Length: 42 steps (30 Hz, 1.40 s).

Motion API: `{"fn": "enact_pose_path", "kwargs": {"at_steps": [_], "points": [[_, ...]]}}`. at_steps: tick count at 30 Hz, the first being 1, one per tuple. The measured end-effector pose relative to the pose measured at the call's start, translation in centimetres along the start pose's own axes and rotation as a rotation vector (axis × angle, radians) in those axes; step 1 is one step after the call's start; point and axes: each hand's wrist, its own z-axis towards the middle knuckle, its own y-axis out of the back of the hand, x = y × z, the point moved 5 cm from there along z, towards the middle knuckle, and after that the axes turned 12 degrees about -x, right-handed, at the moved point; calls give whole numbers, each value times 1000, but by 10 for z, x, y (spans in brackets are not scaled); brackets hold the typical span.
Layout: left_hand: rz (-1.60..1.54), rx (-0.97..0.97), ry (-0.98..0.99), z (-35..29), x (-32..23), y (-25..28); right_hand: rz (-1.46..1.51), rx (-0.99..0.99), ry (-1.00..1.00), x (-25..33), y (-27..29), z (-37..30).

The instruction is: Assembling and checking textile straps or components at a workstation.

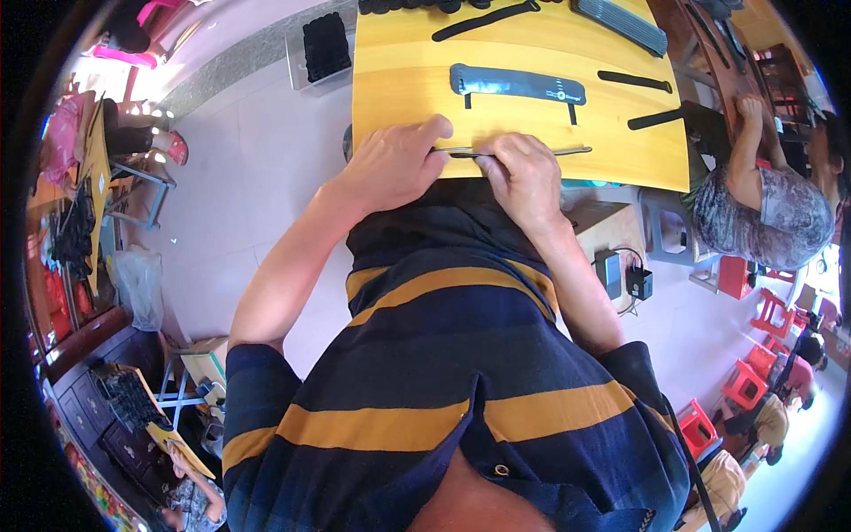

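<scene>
At the near edge of the yellow table, my left hand and my right hand are closed on a thin grey strip, seen almost edge-on. My left fingers pinch its left end, and my right thumb and fingers grip it further along; its right end sticks out past my right hand. Something short and black shows under the strip between my hands, too small to name. Just beyond lies a flat blue-grey strip with a pale print, two black tabs poking out from its near side.
Black straps lie on the table's right and far parts. A stack of grey strips sits at the far right. Beyond the left edge stands a clear tray with a black bundle. A person sits at the right.
</scene>
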Motion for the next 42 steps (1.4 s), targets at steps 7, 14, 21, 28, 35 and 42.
{"fn": "enact_pose_path", "kwargs": {"at_steps": [7, 14, 21, 28, 35, 42], "points": [[58, 113, -130, -10, -3, 13, 26, -41, 14, 2, 0, 1], [96, 99, -175, -8, -10, 15, 19, -34, 19, 3, 0, 1], [33, 43, -185, -7, -12, 14, 33, -26, 10, 2, -1, 0], [90, 87, -200, -3, -13, 15, 36, -31, 29, 3, 1, 2], [144, 111, -233, -2, -13, 14, 36, -36, 26, 1, -1, 0], [112, 74, -225, -4, -14, 14, 41, -48, 18, -1, -2, 0]]}}
